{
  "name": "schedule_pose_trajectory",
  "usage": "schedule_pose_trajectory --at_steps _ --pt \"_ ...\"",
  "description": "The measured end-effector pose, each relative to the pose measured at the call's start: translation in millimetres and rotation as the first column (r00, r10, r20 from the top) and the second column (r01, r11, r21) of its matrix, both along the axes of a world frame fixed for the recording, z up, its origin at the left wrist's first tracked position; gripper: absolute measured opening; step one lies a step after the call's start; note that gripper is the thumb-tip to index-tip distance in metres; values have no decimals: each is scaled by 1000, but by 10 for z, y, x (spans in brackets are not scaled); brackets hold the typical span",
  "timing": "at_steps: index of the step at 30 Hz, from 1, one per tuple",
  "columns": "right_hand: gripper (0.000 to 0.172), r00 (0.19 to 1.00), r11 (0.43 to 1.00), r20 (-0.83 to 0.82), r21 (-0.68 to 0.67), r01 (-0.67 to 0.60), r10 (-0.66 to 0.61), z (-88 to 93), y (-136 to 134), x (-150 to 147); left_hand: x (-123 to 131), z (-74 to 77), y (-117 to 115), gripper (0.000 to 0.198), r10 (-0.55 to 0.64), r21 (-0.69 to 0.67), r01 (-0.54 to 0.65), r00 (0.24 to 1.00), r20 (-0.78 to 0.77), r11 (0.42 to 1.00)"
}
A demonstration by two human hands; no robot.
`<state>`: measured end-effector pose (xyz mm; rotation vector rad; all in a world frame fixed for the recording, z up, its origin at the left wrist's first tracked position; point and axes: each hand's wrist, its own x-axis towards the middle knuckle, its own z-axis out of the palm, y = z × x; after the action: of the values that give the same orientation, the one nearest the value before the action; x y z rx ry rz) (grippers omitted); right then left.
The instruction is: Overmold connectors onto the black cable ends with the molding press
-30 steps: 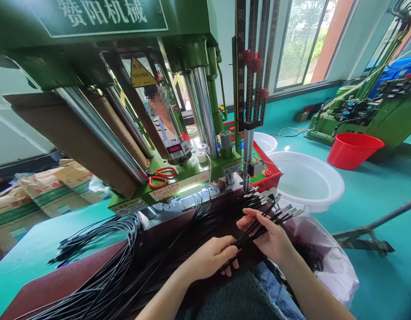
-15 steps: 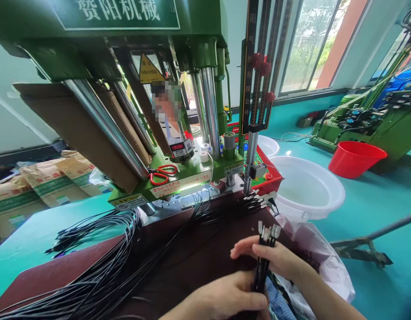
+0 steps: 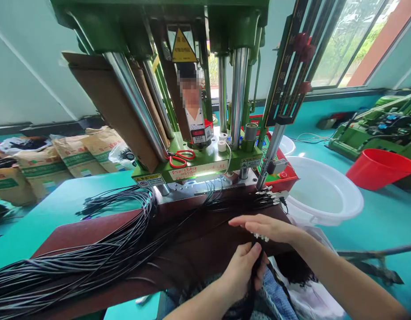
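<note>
- The black cable bundle [image 3: 257,265] is standing nearly upright, lower right of centre, metal tips [image 3: 261,238] uppermost.
- The left hand [image 3: 241,270] is gripping it, fingers wrapped round.
- The right hand [image 3: 272,227] is extending flat above the tips, grasping nothing; contact is remaining unclear.

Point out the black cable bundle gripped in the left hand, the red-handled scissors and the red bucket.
Cable bundle [image 3: 257,264]: head view, on its black gripped length.
Scissors [image 3: 184,158]: head view, on a red handle loop.
Red bucket [image 3: 375,172]: head view, on its outer wall.
</note>
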<state>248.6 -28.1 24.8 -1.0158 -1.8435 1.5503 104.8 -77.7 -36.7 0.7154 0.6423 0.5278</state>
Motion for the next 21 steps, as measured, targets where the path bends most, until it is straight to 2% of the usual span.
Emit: schedule_pose_trajectory --at_steps 3,7,9,11,12,14,17,21 --pt "36 982 983 140 115 -141 125 49 -37 -88 29 37 17 47 70 -6 -70 997 26 998" --pt "37 961 963 214 165 -213 176 33 -24 -179 46 58 63 50 114 -22 -113 993 41 993" --pt "37 968 965 243 235 -118 59 -23 119 -174 16 72 131 49 167 -56 -166 986 4 984" --pt "36 935 927 306 370 57 -180 -113 372 -131 -43 87 220 48 253 -69 -254 967 -19 965" --pt "35 876 875 357 464 136 -326 -168 525 -101 -79 91 264 48 301 -60 -302 953 -23 952" --pt "34 776 812 424 553 186 -466 -287 832 -47 -158 85 332 48 381 -18 -382 924 -31 924" --pt "34 690 811 533 569 136 -489 -436 1161 -27 -268 38 371 49 455 48 -453 888 -63 890" --pt "30 610 833 650 552 31 -453 -461 1271 -72 -362 -28 366 50 490 86 -483 865 -110 871"
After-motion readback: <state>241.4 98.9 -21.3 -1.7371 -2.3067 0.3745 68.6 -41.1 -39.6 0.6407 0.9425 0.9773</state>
